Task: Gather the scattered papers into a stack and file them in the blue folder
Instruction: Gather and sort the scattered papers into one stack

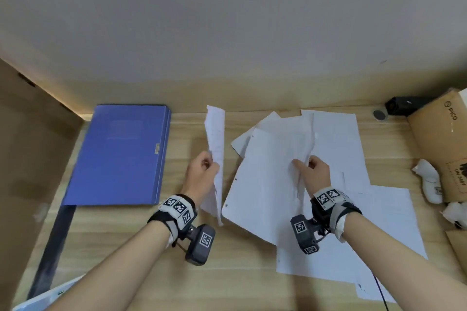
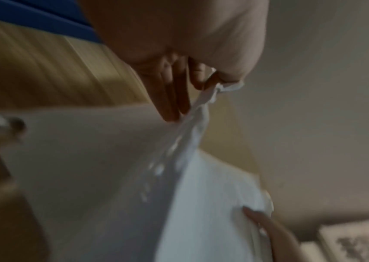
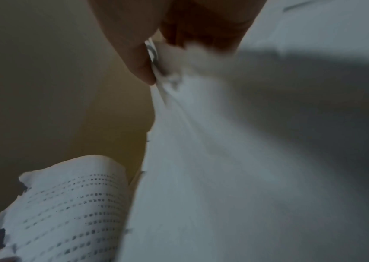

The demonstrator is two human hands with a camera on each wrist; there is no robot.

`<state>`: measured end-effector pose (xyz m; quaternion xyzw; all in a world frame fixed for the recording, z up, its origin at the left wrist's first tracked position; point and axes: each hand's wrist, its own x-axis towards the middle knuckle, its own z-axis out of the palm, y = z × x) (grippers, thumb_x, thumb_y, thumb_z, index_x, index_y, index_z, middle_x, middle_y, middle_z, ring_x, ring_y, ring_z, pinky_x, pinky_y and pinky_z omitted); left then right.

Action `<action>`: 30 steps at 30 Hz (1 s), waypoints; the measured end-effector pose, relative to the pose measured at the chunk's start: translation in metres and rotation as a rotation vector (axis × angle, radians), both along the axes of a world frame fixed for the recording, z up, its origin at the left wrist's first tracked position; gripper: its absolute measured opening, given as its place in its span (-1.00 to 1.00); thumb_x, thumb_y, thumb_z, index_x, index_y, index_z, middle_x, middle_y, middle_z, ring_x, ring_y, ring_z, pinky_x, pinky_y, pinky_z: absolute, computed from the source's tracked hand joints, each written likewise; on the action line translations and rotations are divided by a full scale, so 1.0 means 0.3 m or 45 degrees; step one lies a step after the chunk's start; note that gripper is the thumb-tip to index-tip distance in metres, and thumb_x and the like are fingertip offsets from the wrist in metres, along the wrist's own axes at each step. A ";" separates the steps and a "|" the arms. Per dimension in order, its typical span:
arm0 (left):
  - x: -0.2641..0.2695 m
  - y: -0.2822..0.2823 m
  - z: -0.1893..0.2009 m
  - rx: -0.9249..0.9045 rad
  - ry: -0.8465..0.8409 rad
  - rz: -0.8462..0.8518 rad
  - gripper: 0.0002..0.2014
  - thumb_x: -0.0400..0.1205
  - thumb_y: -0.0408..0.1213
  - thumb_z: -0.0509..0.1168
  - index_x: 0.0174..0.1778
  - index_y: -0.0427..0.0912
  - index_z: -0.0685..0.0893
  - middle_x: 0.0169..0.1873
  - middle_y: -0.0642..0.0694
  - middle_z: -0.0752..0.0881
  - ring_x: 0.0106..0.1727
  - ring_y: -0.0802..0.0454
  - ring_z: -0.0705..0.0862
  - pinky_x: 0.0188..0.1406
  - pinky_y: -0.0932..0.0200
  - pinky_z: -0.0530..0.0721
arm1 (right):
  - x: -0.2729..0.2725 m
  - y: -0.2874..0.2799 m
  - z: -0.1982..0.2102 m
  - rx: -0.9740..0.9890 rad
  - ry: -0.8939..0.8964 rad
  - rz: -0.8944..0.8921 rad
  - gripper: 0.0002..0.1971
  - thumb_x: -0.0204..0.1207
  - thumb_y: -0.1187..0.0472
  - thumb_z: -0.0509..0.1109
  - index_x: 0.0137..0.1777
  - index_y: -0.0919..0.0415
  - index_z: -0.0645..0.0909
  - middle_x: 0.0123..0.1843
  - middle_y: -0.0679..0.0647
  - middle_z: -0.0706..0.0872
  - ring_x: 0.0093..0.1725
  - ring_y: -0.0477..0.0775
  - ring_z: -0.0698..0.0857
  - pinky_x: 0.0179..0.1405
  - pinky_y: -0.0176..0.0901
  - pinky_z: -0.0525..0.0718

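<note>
- The left hand (image 1: 202, 174) pinches a sheet of paper (image 1: 215, 149) lifted on edge above the wooden table (image 1: 121, 240); in the left wrist view its fingers (image 2: 172, 92) are curled against the sheet's crumpled rim.
- The right hand (image 1: 314, 171) grips a second sheet (image 1: 267, 179) raised off the pile, thumb and fingers clamped on a bunched edge.
- In the right wrist view the left hand's sheet shows rows of printed dots or characters, too blurred to read.
- More loose papers (image 1: 336, 139) lie overlapping on the table under and right of the right hand.
- The blue folder (image 1: 121, 154) lies closed and flat on the table, left of both hands; its cover print is illegible.
- A brown cardboard box (image 1: 439, 134) at the right edge reads "PICO" and, lower down, "UN 3481".
- A small black device (image 1: 401, 105) sits by the wall beside the box.
</note>
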<state>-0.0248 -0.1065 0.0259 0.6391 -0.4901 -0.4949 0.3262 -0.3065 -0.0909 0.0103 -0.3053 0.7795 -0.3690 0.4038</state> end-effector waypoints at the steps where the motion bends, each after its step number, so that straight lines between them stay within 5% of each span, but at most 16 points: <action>1: 0.029 0.008 0.030 -0.028 0.084 0.031 -0.79 0.55 -0.49 0.23 -0.31 -0.17 0.38 -0.39 -0.14 0.37 -0.34 0.03 0.36 -0.31 0.17 0.36 | 0.010 -0.004 0.039 -0.050 0.003 0.011 -0.65 0.36 0.17 0.48 -0.39 0.17 0.31 -0.40 0.14 0.33 -0.34 0.08 0.35 -0.28 -0.04 0.36; 5: 0.160 0.021 0.099 -0.043 0.199 0.084 -0.71 0.58 -0.56 0.18 -0.37 -0.19 0.30 -0.43 -0.07 0.27 -0.40 0.08 0.26 -0.43 0.30 0.25 | 0.063 -0.015 0.195 -0.238 -0.014 0.147 -0.61 0.27 0.15 0.43 -0.23 0.53 0.44 -0.31 0.37 0.52 -0.28 0.10 0.52 -0.23 0.01 0.51; 11: 0.332 0.080 -0.049 0.330 -0.074 0.037 -0.70 0.61 -0.37 0.26 -0.36 -0.16 0.28 -0.40 -0.07 0.27 -0.35 -0.02 0.30 -0.24 0.08 0.26 | 0.166 0.012 0.283 -0.260 0.055 0.395 -0.73 0.37 0.32 0.42 -0.15 0.57 0.47 -0.30 0.41 0.56 -0.32 0.13 0.58 -0.39 -0.02 0.58; 14: 0.353 0.132 -0.123 0.453 -0.223 -0.028 -0.68 0.58 -0.36 0.29 -0.41 -0.15 0.30 -0.41 -0.09 0.35 -0.36 -0.04 0.37 -0.30 0.10 0.31 | 0.237 0.039 0.218 -0.118 0.122 0.536 -0.79 0.40 0.37 0.43 -0.30 0.37 0.42 -0.35 0.25 0.58 -0.40 0.16 0.61 -0.48 -0.05 0.60; 19: 0.367 0.222 -0.213 0.573 -0.406 -0.065 -0.83 0.52 -0.32 0.31 -0.38 -0.14 0.49 -0.32 -0.22 0.68 -0.25 -0.16 0.70 -0.23 0.03 0.66 | 0.332 0.099 0.036 0.070 0.095 0.641 -0.76 0.31 0.22 0.51 -0.36 0.09 0.46 -0.39 0.10 0.63 -0.40 0.11 0.63 -0.33 0.03 0.68; 24: 0.363 0.289 -0.244 0.619 -0.423 -0.049 -0.89 0.58 -0.29 0.27 -0.21 -0.21 0.65 -0.22 -0.26 0.80 -0.36 -0.16 0.72 -0.35 0.02 0.76 | 0.393 0.159 -0.067 0.188 -0.075 0.791 -0.81 0.50 0.04 0.47 -0.09 0.17 0.65 -0.12 0.12 0.81 -0.21 0.06 0.74 -0.17 -0.08 0.72; 28: 0.360 0.312 -0.269 0.618 -0.295 0.036 -0.90 0.52 -0.26 0.41 -0.08 -0.12 0.76 -0.17 -0.11 0.82 -0.16 -0.16 0.80 -0.22 -0.06 0.82 | 0.302 0.182 -0.132 0.198 0.150 0.772 -0.81 0.49 -0.07 0.42 -0.05 0.03 0.66 -0.03 -0.04 0.76 0.00 0.06 0.73 0.03 -0.02 0.70; 30: 0.359 0.325 -0.291 0.641 -0.194 0.103 -0.80 0.44 -0.25 0.51 -0.04 -0.11 0.74 -0.12 -0.08 0.82 -0.10 -0.12 0.81 -0.09 -0.10 0.83 | 0.219 0.188 -0.163 0.251 0.314 0.678 -0.68 0.50 -0.06 0.41 0.16 0.08 0.62 0.17 0.00 0.70 0.12 0.08 0.70 0.16 0.06 0.69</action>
